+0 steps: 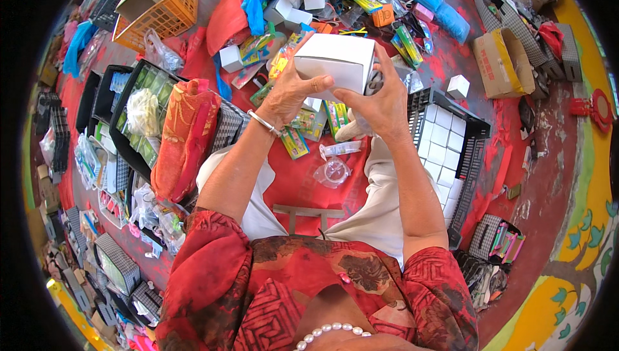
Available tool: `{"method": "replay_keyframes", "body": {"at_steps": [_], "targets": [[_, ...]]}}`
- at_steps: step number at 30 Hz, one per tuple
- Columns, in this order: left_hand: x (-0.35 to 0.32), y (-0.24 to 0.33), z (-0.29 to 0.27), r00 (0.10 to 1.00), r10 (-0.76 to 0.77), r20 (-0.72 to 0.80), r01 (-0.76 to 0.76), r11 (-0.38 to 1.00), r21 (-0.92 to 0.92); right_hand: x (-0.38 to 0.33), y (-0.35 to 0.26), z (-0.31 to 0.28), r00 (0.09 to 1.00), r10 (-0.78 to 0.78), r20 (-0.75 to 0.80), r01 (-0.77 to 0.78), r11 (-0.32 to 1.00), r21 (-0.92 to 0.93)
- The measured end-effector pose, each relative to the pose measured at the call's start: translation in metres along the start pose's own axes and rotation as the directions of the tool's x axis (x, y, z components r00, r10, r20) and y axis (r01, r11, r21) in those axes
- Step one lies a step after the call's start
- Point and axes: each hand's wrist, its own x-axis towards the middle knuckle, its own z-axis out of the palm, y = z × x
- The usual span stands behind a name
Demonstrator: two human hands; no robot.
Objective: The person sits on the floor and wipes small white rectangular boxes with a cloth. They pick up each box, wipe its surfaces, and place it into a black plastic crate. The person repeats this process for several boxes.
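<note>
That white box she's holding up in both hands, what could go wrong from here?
The white box is held in the air by the left hand and right hand; if the grip slips, it could drop onto the packets below. Its right end looks open, so contents might spill. The black crate of similar boxes sits close by her elbow.

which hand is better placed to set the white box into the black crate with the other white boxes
Right, probably. The right hand grips the white box on the side nearest the black crate, which lies to the person's right. The left hand would have to cross over.
</note>
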Motion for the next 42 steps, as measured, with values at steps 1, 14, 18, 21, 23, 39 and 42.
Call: {"method": "replay_keyframes", "body": {"at_steps": [1,14,18,21,23,39,42], "targets": [[0.000,0.001,0.000,1.000,0.012,0.024,-0.012,1.000,0.013,0.000,-0.002,-0.001,1.000,-0.009,-0.002,0.009,1.000,-0.011],[-0.001,0.013,-0.010,0.940,-0.334,0.066,0.339,0.900,-0.274,0.004,-0.002,-0.013,0.991,0.026,0.130,-0.042,0.991,0.124],[-0.001,0.011,-0.008,0.926,-0.378,-0.017,0.357,0.887,-0.293,0.028,0.000,-0.046,0.961,0.277,0.007,-0.189,0.637,0.748],[-0.003,-0.003,0.003,0.975,-0.158,-0.155,0.182,0.970,0.159,0.034,-0.010,-0.045,0.921,0.321,-0.221,0.029,0.509,0.860],[-0.006,-0.016,0.010,0.996,0.081,-0.027,-0.054,0.844,0.533,0.028,-0.019,-0.021,0.979,-0.046,-0.200,0.138,0.870,0.473],[-0.005,-0.007,-0.007,0.907,-0.413,0.083,0.406,0.806,-0.430,0.042,0.022,-0.041,0.799,0.583,-0.147,-0.102,0.373,0.922],[-0.005,-0.022,-0.011,0.855,-0.469,0.222,0.511,0.688,-0.515,0.034,-0.014,-0.009,0.958,0.052,-0.283,0.040,0.950,0.309]]}}
